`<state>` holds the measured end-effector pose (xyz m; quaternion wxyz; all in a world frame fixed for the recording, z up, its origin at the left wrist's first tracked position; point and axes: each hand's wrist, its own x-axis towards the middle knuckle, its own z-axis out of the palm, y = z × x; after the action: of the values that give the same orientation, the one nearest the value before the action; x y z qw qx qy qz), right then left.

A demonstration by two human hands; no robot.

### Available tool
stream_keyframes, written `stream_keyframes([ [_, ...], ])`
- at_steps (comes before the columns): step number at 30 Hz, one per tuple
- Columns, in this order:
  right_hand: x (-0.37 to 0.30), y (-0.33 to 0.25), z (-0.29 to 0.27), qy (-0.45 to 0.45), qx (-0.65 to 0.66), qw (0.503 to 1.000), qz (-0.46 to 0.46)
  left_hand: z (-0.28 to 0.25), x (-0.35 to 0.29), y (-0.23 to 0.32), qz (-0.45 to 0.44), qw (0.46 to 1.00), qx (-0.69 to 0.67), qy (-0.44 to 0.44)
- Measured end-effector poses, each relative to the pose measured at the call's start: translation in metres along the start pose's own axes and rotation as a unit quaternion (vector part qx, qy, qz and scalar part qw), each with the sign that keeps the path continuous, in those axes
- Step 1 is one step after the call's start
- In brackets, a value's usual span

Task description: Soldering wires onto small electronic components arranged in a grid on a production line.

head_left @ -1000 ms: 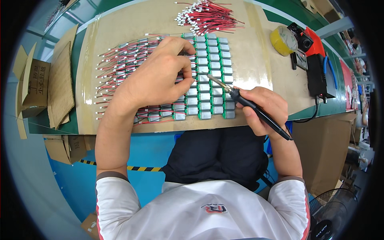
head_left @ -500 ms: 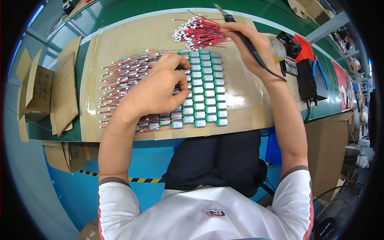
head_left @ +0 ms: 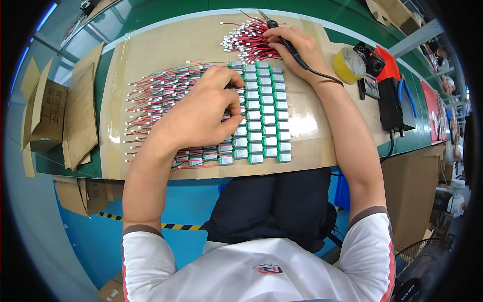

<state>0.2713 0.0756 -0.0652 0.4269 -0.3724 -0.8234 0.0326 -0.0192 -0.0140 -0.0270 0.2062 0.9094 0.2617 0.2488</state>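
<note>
My right hand (head_left: 297, 50) is closed around a black soldering iron (head_left: 285, 40), its tip pointing up and away. The fingers are beside a loose bundle of red and black wires (head_left: 254, 43) with white plugs. My left hand (head_left: 214, 103) rests over rows of small silver blocks with green ends (head_left: 266, 109), fingers curled. Its thumb and a finger come together at one row; what they pinch, if anything, is hidden. Red wires with white plugs (head_left: 146, 108) fan out from the left-hand blocks, partly under my left hand and forearm.
Brown cardboard (head_left: 312, 146) covers the green bench. Right of my right arm stand a yellow tape roll (head_left: 348, 66), a black box (head_left: 393, 103) with a cable and a red tray (head_left: 386, 63). An open carton (head_left: 50, 113) and cardboard flaps (head_left: 83, 113) stand at left.
My right hand has moved left and slightly down with the soldering iron, closer to the wire bundle. The tape roll now shows more fully. My left hand stays over the blocks.
</note>
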Motion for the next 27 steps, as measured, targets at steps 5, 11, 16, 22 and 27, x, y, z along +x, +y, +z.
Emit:
stream_keyframes([
  [5, 0.001, -0.002, 0.001, 0.004, -0.002, 1.000, -0.011, -0.004, -0.001, 0.001, -0.009, 1.000, 0.004, -0.014],
  [11, 0.001, -0.001, -0.003, 0.022, 0.000, 0.999, -0.024, -0.004, -0.001, 0.002, -0.014, 1.000, 0.003, -0.027],
  [16, 0.000, -0.003, -0.007, 0.060, -0.003, 0.998, -0.028, -0.005, -0.001, 0.001, -0.010, 1.000, 0.008, -0.027],
  [22, -0.002, -0.015, -0.010, 0.099, 0.037, 0.992, 0.062, -0.005, -0.002, -0.001, -0.004, 1.000, 0.009, -0.026],
  [27, -0.002, -0.017, -0.015, 0.105, 0.052, 0.991, 0.061, -0.004, -0.001, -0.001, -0.003, 1.000, 0.006, -0.026],
])
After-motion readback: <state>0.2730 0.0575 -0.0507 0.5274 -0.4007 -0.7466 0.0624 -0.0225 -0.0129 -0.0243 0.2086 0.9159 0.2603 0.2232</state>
